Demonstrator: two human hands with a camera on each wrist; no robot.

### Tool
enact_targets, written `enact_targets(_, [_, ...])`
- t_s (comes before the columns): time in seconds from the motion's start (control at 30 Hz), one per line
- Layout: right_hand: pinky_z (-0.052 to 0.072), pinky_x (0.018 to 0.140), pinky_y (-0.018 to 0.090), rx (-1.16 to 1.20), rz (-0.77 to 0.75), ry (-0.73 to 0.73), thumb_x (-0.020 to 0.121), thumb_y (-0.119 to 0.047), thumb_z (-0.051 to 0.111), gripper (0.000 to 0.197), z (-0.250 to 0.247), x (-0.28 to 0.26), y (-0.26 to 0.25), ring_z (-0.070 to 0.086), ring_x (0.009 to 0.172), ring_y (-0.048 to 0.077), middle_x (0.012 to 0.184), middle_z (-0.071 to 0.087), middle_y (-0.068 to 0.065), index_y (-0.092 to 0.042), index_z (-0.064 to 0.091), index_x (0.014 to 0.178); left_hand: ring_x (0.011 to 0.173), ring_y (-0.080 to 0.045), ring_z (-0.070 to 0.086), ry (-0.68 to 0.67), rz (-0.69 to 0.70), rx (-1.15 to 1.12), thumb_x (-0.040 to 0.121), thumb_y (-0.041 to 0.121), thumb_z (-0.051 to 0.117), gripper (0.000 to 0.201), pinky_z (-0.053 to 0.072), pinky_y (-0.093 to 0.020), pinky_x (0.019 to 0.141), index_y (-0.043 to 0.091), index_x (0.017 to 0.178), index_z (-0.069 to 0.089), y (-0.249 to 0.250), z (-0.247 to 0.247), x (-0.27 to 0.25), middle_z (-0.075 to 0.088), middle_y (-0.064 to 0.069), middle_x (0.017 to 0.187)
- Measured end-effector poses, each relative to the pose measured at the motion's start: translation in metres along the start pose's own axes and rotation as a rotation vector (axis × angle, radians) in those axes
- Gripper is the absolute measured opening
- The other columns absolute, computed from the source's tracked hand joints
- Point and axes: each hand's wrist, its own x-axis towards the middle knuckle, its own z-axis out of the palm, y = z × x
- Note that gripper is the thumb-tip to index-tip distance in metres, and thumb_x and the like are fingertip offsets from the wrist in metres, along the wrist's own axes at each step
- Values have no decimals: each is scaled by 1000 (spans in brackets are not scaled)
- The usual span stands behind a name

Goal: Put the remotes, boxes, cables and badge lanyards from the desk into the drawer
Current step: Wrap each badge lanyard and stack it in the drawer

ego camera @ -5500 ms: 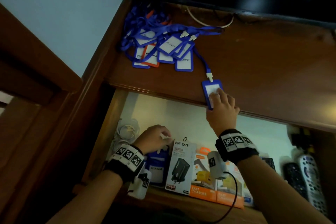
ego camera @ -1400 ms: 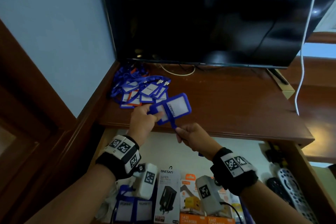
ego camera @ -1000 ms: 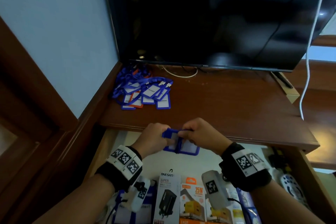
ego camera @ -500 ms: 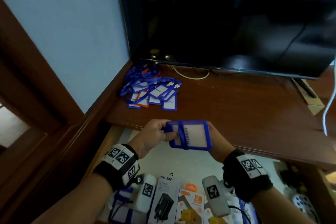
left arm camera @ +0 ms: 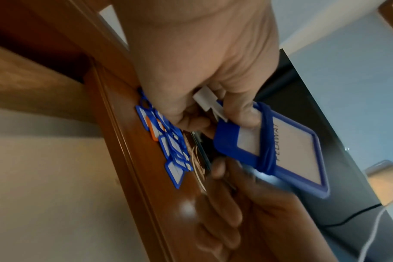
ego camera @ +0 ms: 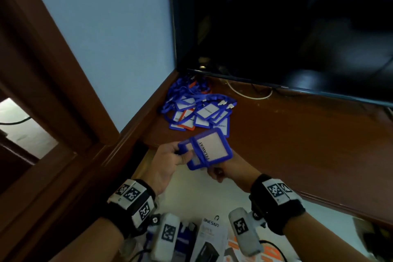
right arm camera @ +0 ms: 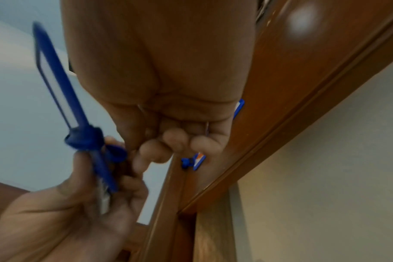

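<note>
The desk (ego camera: 297, 144) carries a heap of badge lanyards (ego camera: 197, 110) in its back left corner, below the television (ego camera: 276, 27). Over the open drawer (ego camera: 191, 193) the left hand (ego camera: 168, 161) pinches a blue badge holder (ego camera: 209, 148) with its strap wound round it. The right hand (ego camera: 225, 169) sits just under the badge, fingers curled on the strap end.
</note>
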Motion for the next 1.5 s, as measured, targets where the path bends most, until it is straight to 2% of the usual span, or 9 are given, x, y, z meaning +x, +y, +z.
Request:
enact_targets(0.17, [29, 43, 21, -68, 116, 288, 95, -10, 53, 28, -16, 55, 14, 36, 46, 15, 53, 45, 7, -3, 57, 69, 87, -23, 65, -64, -144, 379, 80, -8, 66, 12, 52, -41, 88, 2, 86, 70, -5, -53, 37, 71, -16, 91])
enact_targets(0.23, [39, 55, 27, -180, 99, 430, 90, -12, 61, 27, -26, 83, 21, 48, 56, 17, 57, 55, -3, -18, 60, 63, 82, -18, 64, -188, -198, 628, 78, -4, 71, 13, 53, -36, 83, 8, 75, 68, -11, -67, 50, 69, -8, 82])
enact_targets(0.33, [45, 80, 33, -453, 91, 488, 86, -15, 64, 3, -36, 124, 23, 61, 90, 25, 96, 67, 9, -16, 67, 85, 86, -20, 65, -392, -227, 1048, 78, 12, 75, 9, 53, -36, 81, 6, 79, 69, -23, -78, 63, 70, -7, 86])
enact_targets(0.43, [40, 100, 39, -657, 149, 516, 84, -22, 67, 39, -40, 157, 20, 46, 122, 34, 135, 46, 17, -12, 58, 121, 83, -24, 66, -619, -299, 1257, 80, 16, 71, 15, 53, -35, 71, 2, 84, 69, -38, -78, 67, 70, -12, 88])
enact_targets(0.57, [20, 115, 50, -842, 180, 474, 90, -31, 62, 69, -33, 188, 17, 6, 146, 35, 161, 2, 6, -21, 26, 148, 61, -23, 51, -900, -274, 1428, 73, 13, 68, 16, 39, -28, 54, 6, 64, 57, -57, -70, 63, 58, -14, 73])
enact_targets(0.8, [13, 116, 52, -941, 277, 458, 91, -45, 56, 83, -28, 218, 29, -3, 148, 28, 162, -1, 3, -18, 9, 153, 52, -21, 46, -1089, -188, 1581, 71, 8, 67, 24, 37, -24, 48, 5, 55, 50, -94, -66, 38, 47, -8, 61])
enact_targets(1.13, [39, 101, 55, -1163, 109, 667, 89, -24, 57, 55, -1, 185, 56, 33, 128, 43, 135, 41, 22, 2, 40, 135, 54, -19, 43, -1068, -135, 1547, 74, 0, 59, 32, 39, -26, 53, 10, 52, 39, -118, -69, 11, 39, -5, 60])
enact_targets(1.3, [46, 89, 59, -1258, 178, 614, 86, -8, 51, 46, -5, 165, 59, 38, 120, 47, 129, 42, 24, 7, 42, 129, 74, -30, 60, -1037, -98, 1647, 78, 8, 62, 20, 45, -32, 61, 8, 64, 48, -132, -71, 4, 57, -12, 79])
enact_targets(1.5, [45, 96, 52, -1219, 168, 575, 82, 1, 52, 47, -18, 133, 64, 35, 124, 43, 132, 41, 24, 7, 45, 127, 89, -33, 63, -1009, -81, 1720, 80, 8, 66, 15, 44, -34, 67, 1, 93, 61, -145, -69, 1, 62, -17, 103])
